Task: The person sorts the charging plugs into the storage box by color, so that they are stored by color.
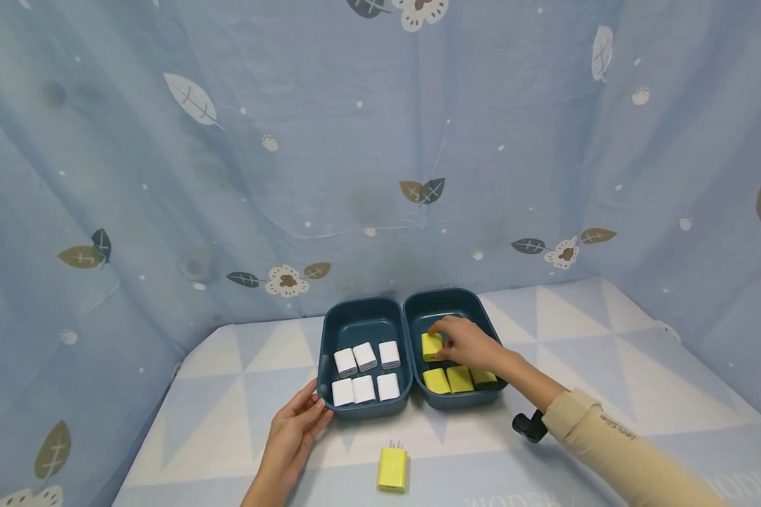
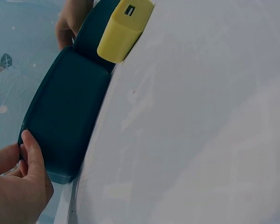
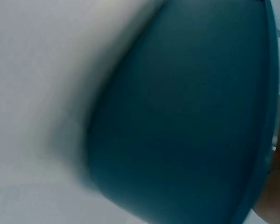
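My left hand grips the near left corner of a dark teal box, its fingers at the rim in the left wrist view. White charger plugs, several of them, lie in two rows inside this box. Over a second teal box, touching the first on its right, my right hand pinches a yellow charger plug. Three more yellow plugs sit along that box's near side. In the right wrist view the box wall hides most of the hand.
Another yellow charger plug lies on the tablecloth in front of the boxes, prongs pointing away. A small black object shows beneath the right forearm. A patterned blue curtain hangs behind the table.
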Available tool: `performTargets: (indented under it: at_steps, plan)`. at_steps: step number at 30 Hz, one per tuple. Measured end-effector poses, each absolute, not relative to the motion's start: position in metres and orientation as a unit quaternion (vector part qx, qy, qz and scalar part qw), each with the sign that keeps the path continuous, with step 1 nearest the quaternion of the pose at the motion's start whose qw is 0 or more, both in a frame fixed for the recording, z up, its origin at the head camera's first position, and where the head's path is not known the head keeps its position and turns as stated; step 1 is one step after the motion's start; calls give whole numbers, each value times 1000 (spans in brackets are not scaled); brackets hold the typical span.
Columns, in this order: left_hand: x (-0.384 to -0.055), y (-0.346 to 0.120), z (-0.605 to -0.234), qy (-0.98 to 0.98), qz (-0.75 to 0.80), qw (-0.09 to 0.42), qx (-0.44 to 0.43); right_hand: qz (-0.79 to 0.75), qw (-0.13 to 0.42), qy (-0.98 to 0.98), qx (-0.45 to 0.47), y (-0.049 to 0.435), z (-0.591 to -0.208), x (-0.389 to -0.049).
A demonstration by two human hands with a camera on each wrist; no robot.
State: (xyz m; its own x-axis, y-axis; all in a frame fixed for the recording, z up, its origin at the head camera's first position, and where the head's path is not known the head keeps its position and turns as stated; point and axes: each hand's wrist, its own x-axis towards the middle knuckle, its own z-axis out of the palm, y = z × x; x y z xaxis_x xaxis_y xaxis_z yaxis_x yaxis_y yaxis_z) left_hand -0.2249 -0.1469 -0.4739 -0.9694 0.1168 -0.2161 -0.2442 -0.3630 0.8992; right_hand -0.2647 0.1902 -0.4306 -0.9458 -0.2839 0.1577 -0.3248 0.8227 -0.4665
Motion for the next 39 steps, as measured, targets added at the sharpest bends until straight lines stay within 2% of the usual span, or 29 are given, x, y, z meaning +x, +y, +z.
performTargets:
  at_steps: [7, 25, 29, 34, 39]
  plan:
    - [-223, -147, -473, 551, 826, 110, -52, 251, 25, -957, 143, 186, -437, -274]
    - [-225, -145, -473, 552, 825, 109, -54, 276, 29, -940, 198, 189, -438, -271]
    - [-226, -147, -472, 543, 831, 111, -50, 290, 52, -934, 203, 189, -429, -264]
    - [-229, -148, -471, 537, 835, 111, -36, 322, 113, -914, 222, 184, -419, -251]
    - [-227, -146, -475, 538, 835, 110, -31, 337, 158, -891, 259, 170, -412, -221]
